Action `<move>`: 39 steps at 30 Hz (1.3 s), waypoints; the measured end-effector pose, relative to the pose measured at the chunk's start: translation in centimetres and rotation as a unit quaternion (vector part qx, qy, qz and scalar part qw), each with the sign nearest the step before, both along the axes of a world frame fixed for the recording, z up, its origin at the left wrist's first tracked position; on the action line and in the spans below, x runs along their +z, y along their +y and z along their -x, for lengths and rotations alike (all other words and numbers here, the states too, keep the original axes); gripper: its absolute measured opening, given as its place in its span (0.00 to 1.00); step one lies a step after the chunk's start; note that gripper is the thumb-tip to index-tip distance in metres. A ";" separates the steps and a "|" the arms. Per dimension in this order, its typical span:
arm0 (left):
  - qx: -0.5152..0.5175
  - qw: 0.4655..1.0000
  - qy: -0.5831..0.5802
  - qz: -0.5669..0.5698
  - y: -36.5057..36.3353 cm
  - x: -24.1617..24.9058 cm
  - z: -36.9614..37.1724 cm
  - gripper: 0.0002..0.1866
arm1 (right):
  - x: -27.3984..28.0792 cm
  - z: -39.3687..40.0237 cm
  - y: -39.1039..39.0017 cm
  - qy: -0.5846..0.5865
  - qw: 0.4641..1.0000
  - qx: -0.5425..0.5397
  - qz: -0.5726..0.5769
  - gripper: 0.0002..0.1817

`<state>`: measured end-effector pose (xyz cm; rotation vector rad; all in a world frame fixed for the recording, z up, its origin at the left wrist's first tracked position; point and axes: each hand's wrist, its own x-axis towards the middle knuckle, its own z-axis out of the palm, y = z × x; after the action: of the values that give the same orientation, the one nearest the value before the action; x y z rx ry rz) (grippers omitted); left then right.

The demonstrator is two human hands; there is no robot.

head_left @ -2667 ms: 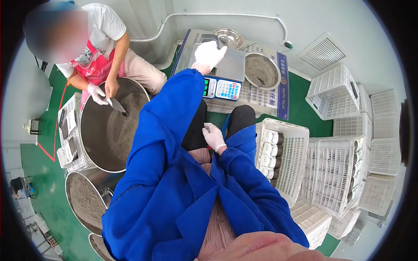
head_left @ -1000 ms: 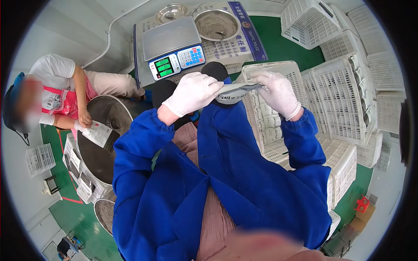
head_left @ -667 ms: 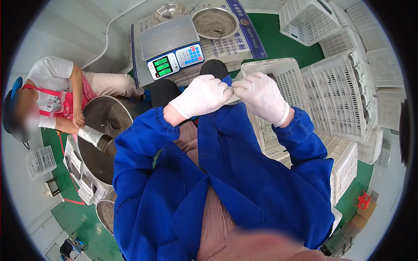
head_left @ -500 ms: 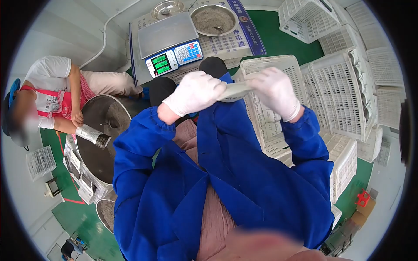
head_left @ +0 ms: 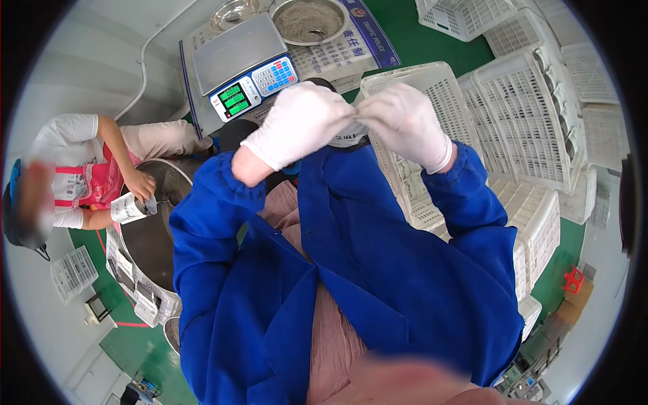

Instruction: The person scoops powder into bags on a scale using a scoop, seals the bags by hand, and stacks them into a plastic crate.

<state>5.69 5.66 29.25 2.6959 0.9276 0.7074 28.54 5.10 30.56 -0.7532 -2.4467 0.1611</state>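
Observation:
Up in front of my chest, my gloved left hand (head_left: 302,125) and my gloved right hand (head_left: 406,127) come together. Between them hangs a white bag (head_left: 349,137) with dark printing, mostly hidden behind my left glove. The fingers of both hands are closed in a pinch along the bag's upper edge, my right fingertips close to my left ones. Beyond my left hand stands a digital scale (head_left: 244,59) with a lit green display and a bare metal platform. White crates (head_left: 432,101) are just past my right hand.
A metal bowl of grey powder (head_left: 310,21) sits behind the scale. At left, a co-worker (head_left: 88,169) holds a printed bag (head_left: 132,208) over a large metal tub (head_left: 150,250). Stacked white plastic crates (head_left: 516,121) fill the right side.
My hands have drawn closer together, and the bag now hangs below the fingers rather than lying flat between them. The co-worker's bag has tipped more upright, with a hand at its mouth.

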 end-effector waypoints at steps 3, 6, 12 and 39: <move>0.005 0.999 -0.025 -0.037 1.5 0.1 1.1 0.08 | -0.1 -2.8 0.6 0.061 0.996 -0.062 0.024 0.05; 0.043 0.998 -0.021 -0.050 2.6 -0.6 2.7 0.07 | 0.2 -6.0 0.6 0.095 0.984 -0.128 0.074 0.06; 0.230 0.896 -0.249 0.287 2.8 -7.4 5.2 0.09 | -5.2 -15.5 1.4 0.416 0.810 -0.291 0.293 0.10; 0.191 0.548 -0.317 0.750 2.3 -16.5 -4.7 0.23 | -47.7 -26.8 4.7 -0.235 0.666 -0.481 0.519 0.27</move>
<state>10.36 7.92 12.78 0.6188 1.0620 0.4403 55.39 9.83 -17.15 -2.7338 -1.7644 1.0779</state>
